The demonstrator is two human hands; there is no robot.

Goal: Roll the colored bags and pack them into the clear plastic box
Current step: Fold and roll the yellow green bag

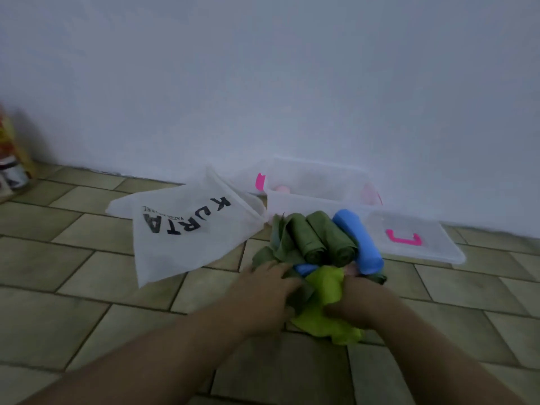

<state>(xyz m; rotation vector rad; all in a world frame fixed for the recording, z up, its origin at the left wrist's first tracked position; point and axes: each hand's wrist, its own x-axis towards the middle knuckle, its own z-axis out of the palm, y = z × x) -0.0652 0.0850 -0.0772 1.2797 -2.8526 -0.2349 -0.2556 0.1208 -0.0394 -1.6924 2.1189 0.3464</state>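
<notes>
A pile of colored bags lies on the tiled floor in front of me. Two dark green rolled bags (pixel 318 238) lie side by side, with a blue rolled bag (pixel 358 241) to their right. A loose lime green bag (pixel 325 305) is spread at the near side of the pile, and a crumpled dark green bag (pixel 274 244) lies at the left. My left hand (pixel 263 290) presses on the pile's left side, fingers in the cloth. My right hand (pixel 355 302) grips the lime green bag. The clear plastic box (pixel 315 188) stands behind the pile against the wall.
The box's clear lid (pixel 409 238) with a pink handle lies to the right of the pile. A white bag printed KURTA (pixel 181 229) lies to the left. A colorful container (pixel 13 159) stands at the far left by the wall.
</notes>
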